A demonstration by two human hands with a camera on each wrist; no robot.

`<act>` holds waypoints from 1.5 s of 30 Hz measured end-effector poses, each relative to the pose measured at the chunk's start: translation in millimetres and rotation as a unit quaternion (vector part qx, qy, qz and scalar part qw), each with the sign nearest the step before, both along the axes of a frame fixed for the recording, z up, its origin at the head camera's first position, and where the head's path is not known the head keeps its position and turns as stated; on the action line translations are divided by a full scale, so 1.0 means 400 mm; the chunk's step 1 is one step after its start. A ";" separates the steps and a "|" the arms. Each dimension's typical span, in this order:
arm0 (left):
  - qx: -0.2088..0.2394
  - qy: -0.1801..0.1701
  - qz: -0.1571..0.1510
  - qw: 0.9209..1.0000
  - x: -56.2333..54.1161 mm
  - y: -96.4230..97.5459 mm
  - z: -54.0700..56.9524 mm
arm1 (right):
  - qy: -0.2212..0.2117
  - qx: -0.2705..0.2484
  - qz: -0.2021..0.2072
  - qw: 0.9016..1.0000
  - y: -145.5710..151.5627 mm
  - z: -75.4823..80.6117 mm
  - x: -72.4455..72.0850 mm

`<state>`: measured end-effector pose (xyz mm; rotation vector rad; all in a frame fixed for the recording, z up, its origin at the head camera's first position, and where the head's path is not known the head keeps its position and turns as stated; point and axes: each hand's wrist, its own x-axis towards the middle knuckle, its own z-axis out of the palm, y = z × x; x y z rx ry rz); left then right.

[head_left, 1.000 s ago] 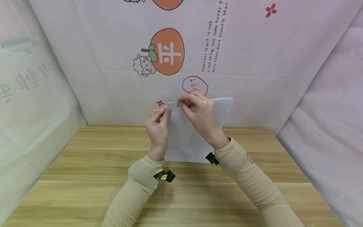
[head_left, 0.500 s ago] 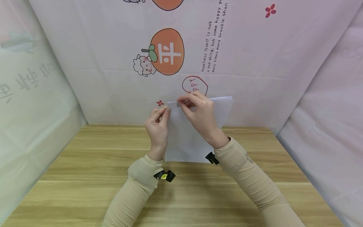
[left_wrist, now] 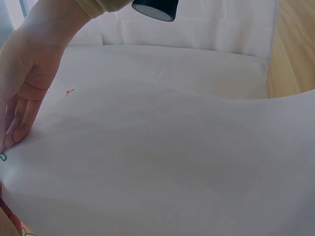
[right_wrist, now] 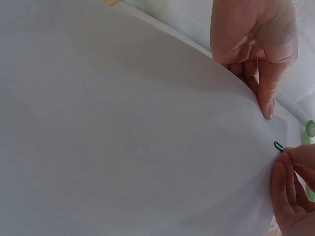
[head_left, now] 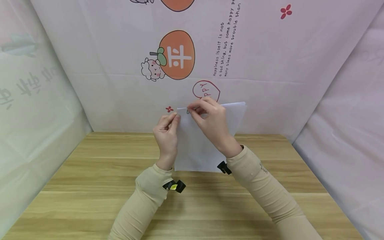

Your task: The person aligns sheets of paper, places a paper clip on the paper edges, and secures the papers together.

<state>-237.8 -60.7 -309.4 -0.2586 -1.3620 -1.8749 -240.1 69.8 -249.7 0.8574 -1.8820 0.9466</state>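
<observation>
White paper sheets (head_left: 198, 150) are held up on edge above the table, with a doubled edge at the upper right. My left hand (head_left: 166, 135) pinches their upper left corner between thumb and fingers. At the top edge, just right of that corner, my right hand (head_left: 213, 125) pinches a small green paper clip (right_wrist: 278, 146). One looped end of the clip lies against the paper's face; the rest is hidden by my fingertips. In the right wrist view, the left hand (right_wrist: 253, 49) grips the paper's edge above the clip, and the right hand (right_wrist: 295, 196) holds the clip.
A wooden table (head_left: 99, 200) lies below the paper. Behind stands a white cloth backdrop (head_left: 255, 60) with printed orange fruit and lettering, and pale cloth walls (head_left: 354, 126) close off both sides. Each wrist carries a black camera mount (head_left: 179, 186).
</observation>
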 end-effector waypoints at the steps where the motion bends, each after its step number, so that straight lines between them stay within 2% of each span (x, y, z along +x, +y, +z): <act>1: 0.000 0.000 0.000 1.000 0.000 0.000 0.000 | 0.000 -0.001 0.001 1.000 0.000 0.000 0.000; 8: -0.001 -0.001 -0.001 1.000 0.001 0.000 0.000 | 0.006 0.002 0.005 1.000 -0.001 0.002 0.003; 30: -0.005 -0.002 0.007 1.000 0.004 -0.002 -0.002 | 0.029 0.041 -0.021 0.999 -0.002 0.004 0.010; 40: 0.005 0.000 0.002 1.000 0.002 -0.002 -0.001 | 0.034 0.043 -0.015 0.998 -0.003 0.006 0.005; 45: 0.002 -0.003 0.002 1.000 -0.002 -0.003 -0.002 | 0.056 0.048 -0.028 0.997 0.001 0.006 -0.004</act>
